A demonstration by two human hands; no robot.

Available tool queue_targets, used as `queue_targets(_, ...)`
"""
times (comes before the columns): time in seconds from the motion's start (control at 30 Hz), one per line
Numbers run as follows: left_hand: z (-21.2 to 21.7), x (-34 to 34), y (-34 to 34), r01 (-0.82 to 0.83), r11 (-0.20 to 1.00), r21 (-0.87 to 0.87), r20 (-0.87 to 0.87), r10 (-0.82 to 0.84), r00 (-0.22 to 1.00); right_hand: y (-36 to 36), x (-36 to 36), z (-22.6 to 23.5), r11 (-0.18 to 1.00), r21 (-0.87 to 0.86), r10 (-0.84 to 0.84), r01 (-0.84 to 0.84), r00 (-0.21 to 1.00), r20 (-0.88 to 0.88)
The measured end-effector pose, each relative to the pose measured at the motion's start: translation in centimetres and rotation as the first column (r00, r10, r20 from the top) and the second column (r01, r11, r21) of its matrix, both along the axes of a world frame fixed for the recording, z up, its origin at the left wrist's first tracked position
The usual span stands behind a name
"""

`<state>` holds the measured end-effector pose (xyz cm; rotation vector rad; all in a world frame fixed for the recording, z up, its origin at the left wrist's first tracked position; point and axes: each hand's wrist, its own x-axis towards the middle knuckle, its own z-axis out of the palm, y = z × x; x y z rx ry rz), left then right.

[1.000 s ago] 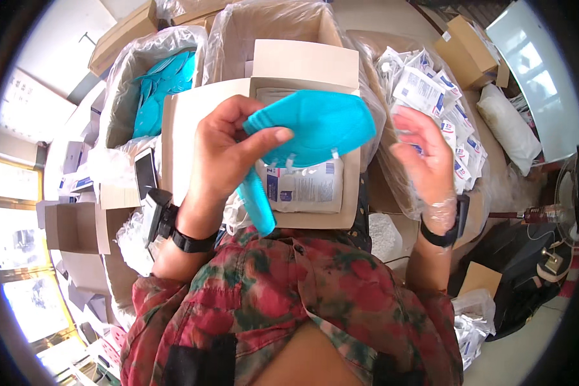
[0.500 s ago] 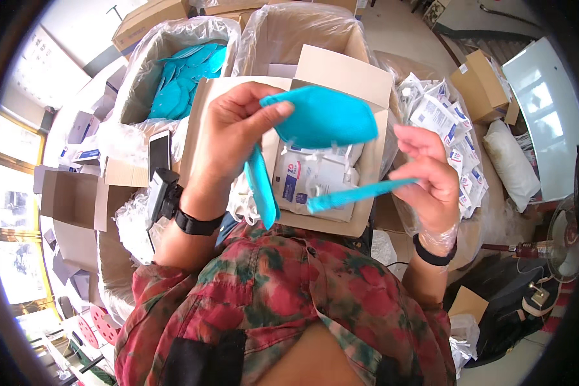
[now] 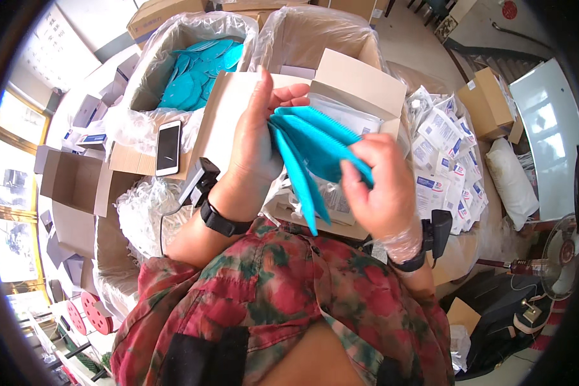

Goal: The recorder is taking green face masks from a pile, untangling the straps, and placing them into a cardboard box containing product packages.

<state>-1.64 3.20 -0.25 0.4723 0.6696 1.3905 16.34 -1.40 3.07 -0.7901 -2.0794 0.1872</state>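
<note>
A few teal folded face masks (image 3: 325, 145) with crimped edges fan out between my hands, over an open carton. My right hand (image 3: 383, 183) is closed on their right end, thumb in front. My left hand (image 3: 257, 138) is upright, its fingers stretched out and the thumb apart; the masks' left corners touch its palm. The carton (image 3: 360, 80) in front of me has its flaps up and white packets inside, partly hidden by the masks and hands.
A plastic-lined box (image 3: 141, 71) of loose teal masks stands far left, with another lined box (image 3: 315, 35) beside it. A phone (image 3: 168, 148) lies near my left forearm above white ear loops (image 3: 151, 212). White printed packets (image 3: 441, 154) heap at right; a fan (image 3: 560, 257) stands lower right.
The masks, held apart before, are now gathered in one fan. My right hand moved left onto their end. My left hand's pinch has opened, its fingers now stretched upward.
</note>
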Motion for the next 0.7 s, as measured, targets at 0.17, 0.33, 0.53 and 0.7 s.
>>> queue_targets(0.17,-0.8,0.6,0.0,-0.1,0.984,0.15,-0.263,0.137,0.955,-0.8,-1.5,-0.7,0.972,-0.135,0.196,-0.193,0.98,0.014)
queue_targets(0.33,-0.2,-2.3,0.7,-0.156,0.971,0.18,-0.267,0.201,0.942,0.0,0.3,0.1,0.862,-0.385,0.265,-0.329,0.941,-0.211)
queue_targets(0.53,3.5,-10.7,-1.5,-0.325,0.893,0.311,-0.109,0.373,0.922,5.1,3.1,-4.7,0.836,-0.546,0.043,0.052,0.986,0.159)
queue_targets(0.7,5.2,-13.4,-3.7,-0.419,0.798,0.434,-0.237,0.549,0.801,6.2,2.6,-13.3,0.88,-0.45,0.091,0.149,0.879,0.469)
